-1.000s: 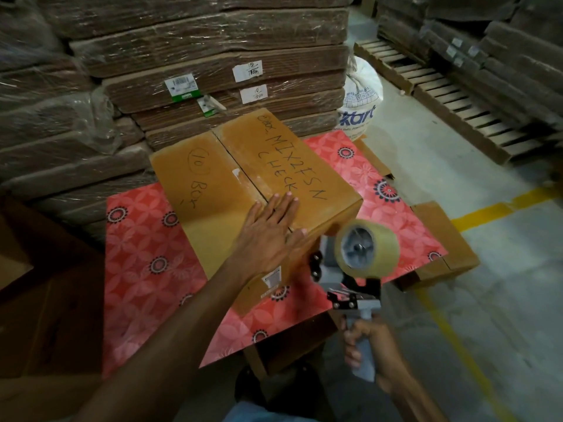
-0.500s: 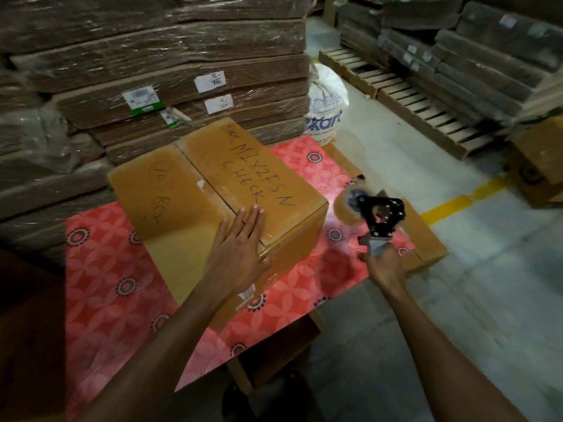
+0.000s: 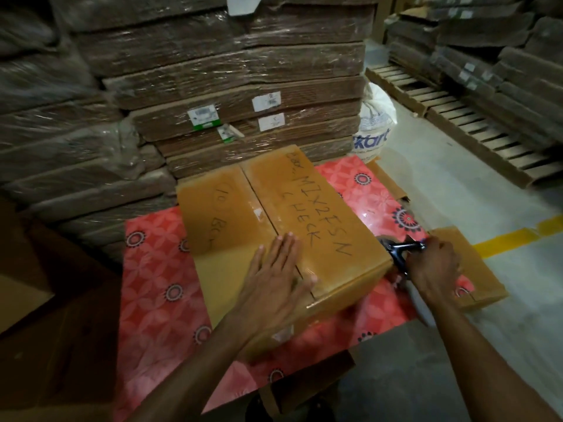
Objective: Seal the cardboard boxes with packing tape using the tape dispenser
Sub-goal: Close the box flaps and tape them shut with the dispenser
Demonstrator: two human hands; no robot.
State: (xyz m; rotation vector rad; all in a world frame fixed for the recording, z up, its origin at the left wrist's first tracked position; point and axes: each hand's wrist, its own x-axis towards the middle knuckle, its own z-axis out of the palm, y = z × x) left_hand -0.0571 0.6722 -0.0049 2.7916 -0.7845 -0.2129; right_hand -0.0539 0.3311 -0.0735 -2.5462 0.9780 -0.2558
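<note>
my left hand [image 3: 274, 278] lies flat, fingers straight, on top of the box [image 3: 304, 202], over its seam. my right hand [image 3: 434, 266] is curled round the tape dispenser [image 3: 400, 249], just beside the box's right edge. under the box, a red patterned cloth [image 3: 158, 284].

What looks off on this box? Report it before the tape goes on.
The cardboard box sits turned at an angle on the red patterned surface. A small whitish torn patch marks its centre seam, and the flaps seem to gape slightly at the near end by the left hand.
</note>
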